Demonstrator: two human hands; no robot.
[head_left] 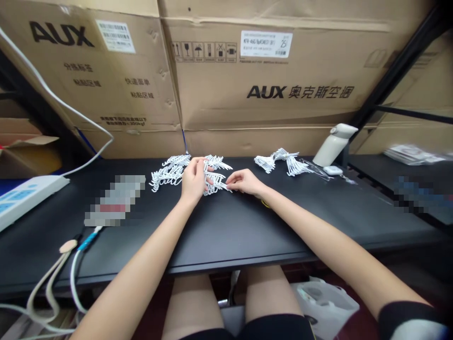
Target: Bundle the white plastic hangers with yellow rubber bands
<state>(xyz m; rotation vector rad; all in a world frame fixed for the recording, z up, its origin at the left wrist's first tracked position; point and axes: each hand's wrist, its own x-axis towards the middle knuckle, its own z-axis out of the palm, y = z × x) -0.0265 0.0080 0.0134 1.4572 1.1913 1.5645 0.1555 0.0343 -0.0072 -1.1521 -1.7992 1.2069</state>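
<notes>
A bunch of thin white hooks [214, 177] is gripped in my left hand [194, 178], its fingers closed around them above the black table. My right hand [246, 182] is just to the right, thumb and fingers pinched at the tip of one hook in that bunch. Left of my left hand lies a pile of similar white hooks [166, 175] with curved ends. More of them stick out behind my fingers, partly hidden. Farther right on the table sit two bundles, one small bundle of hooks [264, 164] and one larger spread bundle [292, 163].
A white bottle [332, 146] leans at the back right beside a small white case [332, 171]. On the left are a blurred phone-like object [118, 198], cables and a power strip [28, 196]. Large cardboard boxes [269, 108] wall off the back of the black table [240, 241].
</notes>
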